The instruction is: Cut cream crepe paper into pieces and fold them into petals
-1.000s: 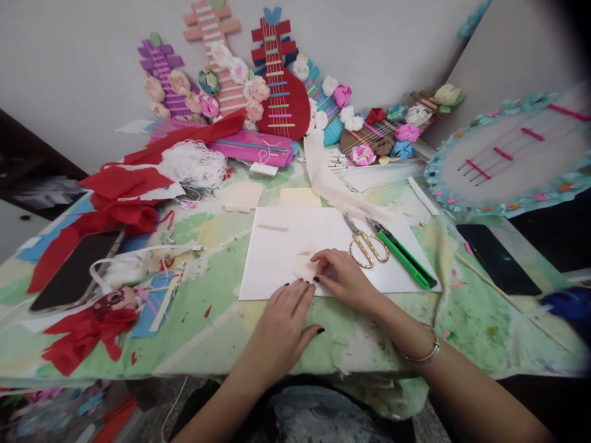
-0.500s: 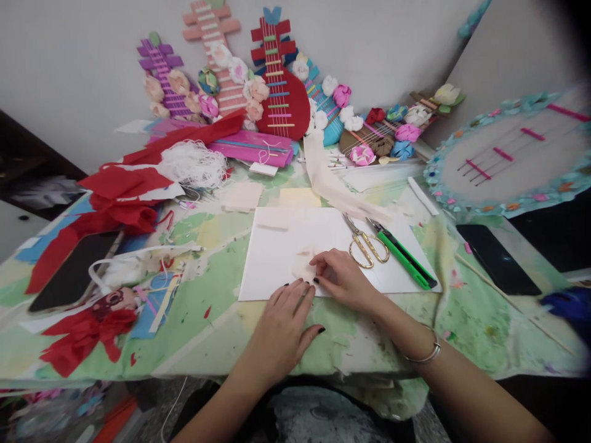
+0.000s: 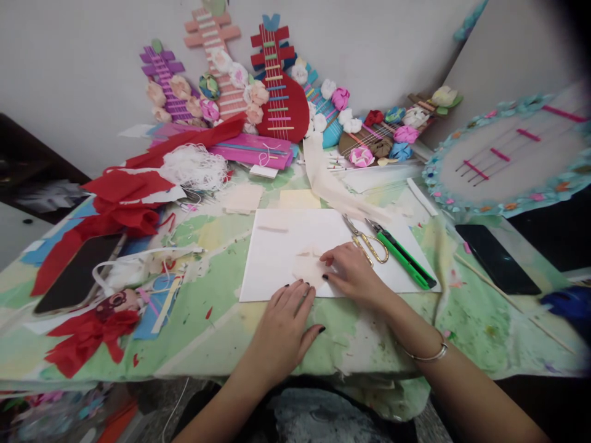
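Observation:
A small cream piece of paper (image 3: pixel 305 266) lies on the white board (image 3: pixel 272 249), pale against it. My left hand (image 3: pixel 289 317) rests flat at the board's near edge, fingers stretched, fingertips touching the paper's lower side. At the paper's right side is my right hand (image 3: pixel 353 274), fingers bent and apart; nothing shows between thumb and forefinger. Just beyond that hand lie gold-handled scissors (image 3: pixel 376 248), partly hidden by it. A green box cutter (image 3: pixel 406 258) lies to their right on the board. A thin cream strip (image 3: pixel 272 228) sits near the board's upper left.
Small paper pipas, among them a red one (image 3: pixel 284 107), lean against the wall behind. White string (image 3: pixel 196 166) and red crepe paper (image 3: pixel 124 184) pile up at left. Phones lie on both sides (image 3: pixel 80 274), (image 3: pixel 496 258). A flower-edged round fan (image 3: pixel 508 157) stands at right.
My right hand has shifted right, away from my left hand, uncovering more of the cream paper and covering part of the scissors' handles. My left hand has stayed in place.

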{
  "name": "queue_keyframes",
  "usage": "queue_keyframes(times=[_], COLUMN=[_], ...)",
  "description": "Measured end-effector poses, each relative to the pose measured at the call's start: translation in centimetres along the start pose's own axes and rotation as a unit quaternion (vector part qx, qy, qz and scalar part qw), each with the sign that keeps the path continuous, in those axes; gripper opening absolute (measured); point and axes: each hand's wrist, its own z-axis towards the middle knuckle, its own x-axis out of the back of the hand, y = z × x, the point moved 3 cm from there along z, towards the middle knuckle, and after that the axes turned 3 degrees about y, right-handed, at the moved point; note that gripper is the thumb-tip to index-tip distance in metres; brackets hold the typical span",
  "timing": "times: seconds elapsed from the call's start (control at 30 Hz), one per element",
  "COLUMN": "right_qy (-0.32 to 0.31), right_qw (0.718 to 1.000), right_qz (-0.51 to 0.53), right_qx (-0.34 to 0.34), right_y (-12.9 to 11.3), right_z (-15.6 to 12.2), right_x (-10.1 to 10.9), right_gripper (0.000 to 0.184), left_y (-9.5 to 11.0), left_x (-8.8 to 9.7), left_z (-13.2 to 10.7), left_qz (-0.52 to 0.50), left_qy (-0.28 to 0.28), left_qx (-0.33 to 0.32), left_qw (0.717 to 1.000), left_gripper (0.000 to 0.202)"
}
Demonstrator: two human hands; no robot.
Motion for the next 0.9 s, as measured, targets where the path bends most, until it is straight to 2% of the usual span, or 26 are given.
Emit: queue_keyframes(times=[0.23, 0.5, 0.9], right_qy=[0.015, -0.018, -0.030], right_qw=[0.999, 1.000, 0.999], right_qz=[-0.019, -0.012, -0.028], right_qx=[0.022, 0.019, 0.016], right_y=[0.4, -1.1, -1.1], right_z=[-0.1, -0.2, -0.1], right_x=[0.4, 0.3, -0.2], right_gripper=[0.002, 0.003, 0.006], left_y=[0.0, -0.1, -0.1], left_x=[0.1, -0.1, 0.3], left_z=[0.0, -0.1, 0.0], left_qz=[-0.004, 0.002, -0.016], left_qy=[0.002, -0.013, -0.006], left_qx=[0.002, -0.002, -0.007], left_qw=[1.000, 1.000, 1.000], left_gripper=[0.049, 0.051, 0.045])
